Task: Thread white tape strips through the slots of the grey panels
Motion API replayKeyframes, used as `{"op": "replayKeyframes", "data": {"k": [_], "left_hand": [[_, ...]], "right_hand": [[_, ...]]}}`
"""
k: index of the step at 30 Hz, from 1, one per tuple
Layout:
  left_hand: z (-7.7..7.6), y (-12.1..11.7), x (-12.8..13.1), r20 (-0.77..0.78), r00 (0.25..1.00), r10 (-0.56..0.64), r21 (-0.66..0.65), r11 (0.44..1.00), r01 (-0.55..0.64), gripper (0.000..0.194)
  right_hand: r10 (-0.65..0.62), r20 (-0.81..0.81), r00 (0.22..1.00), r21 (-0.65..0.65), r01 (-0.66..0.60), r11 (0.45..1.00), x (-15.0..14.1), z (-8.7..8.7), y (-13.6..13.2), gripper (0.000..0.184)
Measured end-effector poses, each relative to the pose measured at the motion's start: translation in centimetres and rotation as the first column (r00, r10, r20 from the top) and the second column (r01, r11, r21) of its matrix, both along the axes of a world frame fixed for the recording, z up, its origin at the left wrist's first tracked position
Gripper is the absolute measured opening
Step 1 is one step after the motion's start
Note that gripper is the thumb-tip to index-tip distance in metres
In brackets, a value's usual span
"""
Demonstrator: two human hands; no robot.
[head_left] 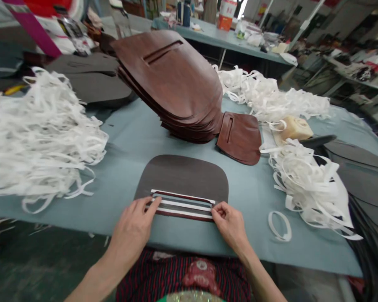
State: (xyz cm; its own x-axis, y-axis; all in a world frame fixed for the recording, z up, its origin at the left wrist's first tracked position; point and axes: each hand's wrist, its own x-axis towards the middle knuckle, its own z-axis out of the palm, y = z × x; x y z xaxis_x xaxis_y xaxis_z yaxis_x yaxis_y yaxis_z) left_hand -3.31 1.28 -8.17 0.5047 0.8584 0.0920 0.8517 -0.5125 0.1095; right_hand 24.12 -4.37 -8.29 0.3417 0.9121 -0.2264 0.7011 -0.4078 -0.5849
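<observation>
A dark grey panel with rounded corners (182, 170) lies flat on the table in front of me. Along its near edge is a long slot, with white tape strips (184, 204) and dark red-brown edging running lengthwise about it. My left hand (135, 221) rests over the left end of the strips, fingers stretched and slightly apart, fingertips touching the panel. At the opposite end, the thumb and index finger of my right hand (229, 222) are pinched together on the end of a white strip. The fingertips partly hide both strip ends.
Brown leather-like pieces with slots (176, 79) are stacked behind the panel, a smaller brown piece (239, 136) beside them. White strips are heaped at left (40, 142) and right (308, 180). A loose white loop (280, 226) lies near the front edge. More grey panels (362, 180) sit far right.
</observation>
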Motion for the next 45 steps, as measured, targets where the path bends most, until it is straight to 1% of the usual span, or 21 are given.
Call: {"op": "replayKeyframes", "data": {"k": [2,5,7,10,11,12,14,17,19,21,23,25,28,31,34,36,38,41,43,45], "left_hand": [[0.1,-0.7,0.3,-0.069,0.997,-0.02,0.033,0.999,0.022,0.046],[0.0,-1.6,0.9,-0.123,0.992,-0.005,0.071,0.997,0.014,0.047],[-0.2,-1.9,1.1,-0.129,0.992,0.01,0.081,0.997,0.0,0.048],[-0.4,-1.7,0.8,-0.103,0.995,0.019,0.07,0.998,-0.011,0.049],[-0.5,-1.4,0.6,-0.087,0.996,0.016,0.061,0.998,-0.01,0.049],[-0.5,-0.9,0.3,-0.067,0.998,0.011,0.055,0.998,-0.007,0.048],[-0.6,0.3,-0.1,-0.021,1.0,-0.009,0.051,0.999,0.01,0.046],[-0.8,2.0,-0.7,0.064,0.998,-0.023,0.061,0.998,0.019,0.038],[-1.1,2.8,-0.9,0.127,0.992,0.012,0.073,0.997,-0.021,0.033],[-1.4,3.1,-1.0,0.182,0.982,0.051,0.08,0.995,-0.067,0.031],[-1.7,3.1,-1.0,0.219,0.973,0.072,0.077,0.993,-0.091,0.031],[-1.9,3.0,-1.2,0.255,0.963,0.085,0.067,0.992,-0.106,0.033],[-2.0,3.0,-1.4,0.319,0.943,0.097,0.044,0.992,-0.117,0.032],[-1.9,3.0,-1.7,0.374,0.923,0.087,0.027,0.994,-0.104,0.031],[-2.0,3.0,-1.8,0.41,0.908,0.086,0.024,0.994,-0.105,0.03],[-2.2,3.0,-1.9,0.428,0.899,0.089,0.021,0.994,-0.109,0.03],[-2.3,3.0,-2.0,0.441,0.893,0.089,0.022,0.994,-0.11,0.03],[-2.4,2.9,-2.1,0.461,0.884,0.079,0.04,0.993,-0.11,0.03],[-2.4,2.9,-2.2,0.476,0.876,0.073,0.048,0.993,-0.109,0.029],[-2.4,2.8,-2.2,0.489,0.868,0.082,0.035,0.993,-0.114,0.03]], "right_hand": [[-0.005,0.01,1.0,-0.012,0.005,1.0,-0.2,0.2,0.1,0.016],[-0.005,0.052,0.999,-0.036,0.007,0.999,-0.3,0.4,0.3,0.015],[0.004,0.104,0.995,-0.054,0.002,0.999,-0.5,0.4,0.3,0.013],[0.045,0.219,0.975,-0.081,-0.028,0.996,-0.9,0.7,0.3,0.002],[0.071,0.261,0.963,-0.079,-0.052,0.996,-1.2,0.9,0.3,0.004],[0.107,0.297,0.949,-0.062,-0.092,0.994,-1.6,1.1,0.4,0.008],[0.199,0.337,0.92,0.015,-0.216,0.976,-2.6,1.5,0.9,0.014],[0.343,0.321,0.883,0.163,-0.408,0.898,-4.7,1.7,2.5,0.024],[0.4,0.327,0.856,0.192,-0.475,0.859,-6.2,1.5,3.9,0.027],[0.422,0.385,0.821,0.139,-0.503,0.853,-7.3,1.1,5.2,0.025],[0.431,0.467,0.772,0.044,-0.507,0.861,-8.1,0.8,6.1,0.021],[0.452,0.531,0.717,-0.045,-0.509,0.86,-8.5,0.8,6.7,0.018],[0.487,0.58,0.653,-0.131,-0.515,0.847,-8.7,1.1,7.0,0.017],[0.513,0.595,0.618,-0.172,-0.526,0.833,-9.0,1.6,7.3,0.017],[0.528,0.608,0.593,-0.148,-0.569,0.809,-9.1,2.1,7.5,0.013],[0.52,0.608,0.6,-0.102,-0.59,0.801,-9.0,2.2,7.5,0.011],[0.506,0.577,0.641,-0.067,-0.58,0.812,-8.9,2.2,7.4,0.011],[0.487,0.524,0.699,-0.018,-0.562,0.827,-9.5,1.6,7.6,0.015],[0.478,0.514,0.712,0.05,-0.581,0.812,-10.5,1.0,8.0,0.017],[0.47,0.504,0.725,0.134,-0.603,0.786,-11.8,0.4,8.8,0.02]]}}
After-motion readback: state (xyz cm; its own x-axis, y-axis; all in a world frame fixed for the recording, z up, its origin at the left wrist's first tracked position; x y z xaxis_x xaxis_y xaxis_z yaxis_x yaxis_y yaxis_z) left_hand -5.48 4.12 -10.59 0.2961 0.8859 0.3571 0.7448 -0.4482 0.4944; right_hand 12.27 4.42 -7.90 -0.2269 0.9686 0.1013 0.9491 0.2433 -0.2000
